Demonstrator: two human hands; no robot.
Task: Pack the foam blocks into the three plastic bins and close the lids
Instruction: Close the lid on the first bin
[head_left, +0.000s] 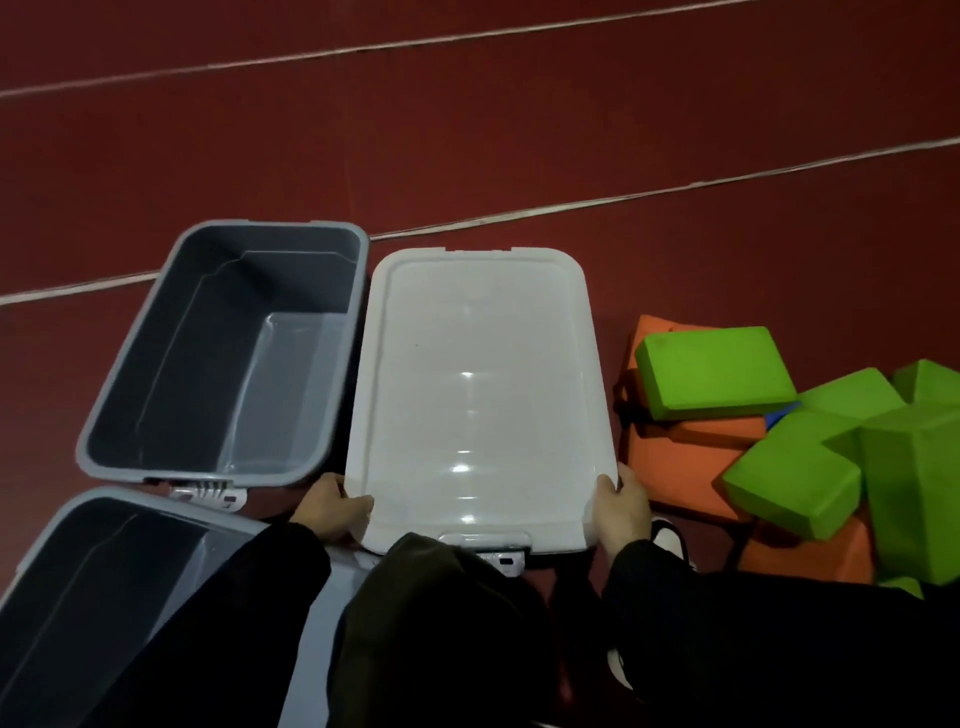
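Stretching lengthwise straight ahead of the fingers, the white lid (480, 395) is gripped at its near corners by the left hand (332, 512) and the right hand (623, 512), both curled round its edge and equally near.

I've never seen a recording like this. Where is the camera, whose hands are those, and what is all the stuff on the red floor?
There is no machine here: a person wears one wide-angle camera on the head, looking down at their own hands in dark sleeves. The left hand and right hand each grip a near corner of a white lid, which sits on a bin between them; whether it is latched I cannot tell. To the left stand two open grey bins, the far grey bin and the near grey bin partly hidden by a sleeve; both look empty as far as shown. To the right lies a pile of green foam blocks on orange foam blocks. All rest on a dark red floor with white lines.
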